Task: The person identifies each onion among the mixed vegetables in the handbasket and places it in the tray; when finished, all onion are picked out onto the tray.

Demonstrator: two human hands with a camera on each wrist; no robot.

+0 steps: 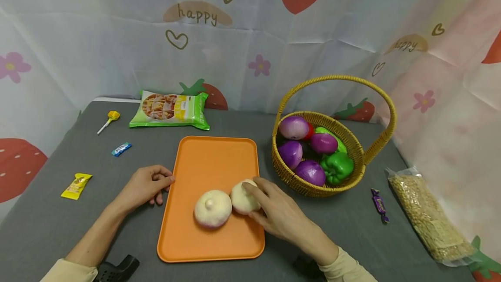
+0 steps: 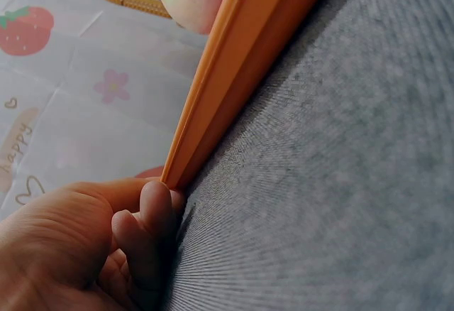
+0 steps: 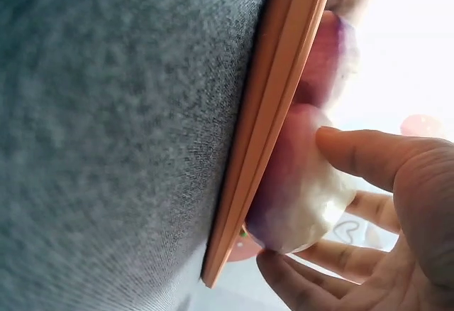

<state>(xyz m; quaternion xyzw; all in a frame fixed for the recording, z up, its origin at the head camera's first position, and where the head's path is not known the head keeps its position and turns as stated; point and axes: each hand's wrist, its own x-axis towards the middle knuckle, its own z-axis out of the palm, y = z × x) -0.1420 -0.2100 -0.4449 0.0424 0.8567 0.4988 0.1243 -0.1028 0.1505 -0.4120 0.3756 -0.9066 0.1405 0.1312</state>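
Observation:
An orange tray (image 1: 211, 156) lies on the grey table, and two round turnip-like vegetables, white above and purple below, sit side by side on it. My right hand (image 1: 282, 212) holds the right-hand turnip (image 1: 243, 199), its thumb on the near side and fingers round the far side. In the right wrist view this turnip (image 3: 301, 183) rests low against the tray. The left-hand turnip (image 1: 212, 209) has a small nub on top. At the tray's left edge, my left hand (image 1: 145, 186) pinches the rim (image 2: 188, 137) between thumb and fingers.
A wicker basket (image 1: 354, 140) with purple onions, a green pepper and other vegetables stands right of the tray. Behind lies a green food packet (image 1: 170, 110). A lollipop (image 1: 112, 116) and wrapped sweets (image 1: 77, 186) are at left; a purple sweet (image 1: 379, 206) and a grain bag (image 1: 430, 216) at right.

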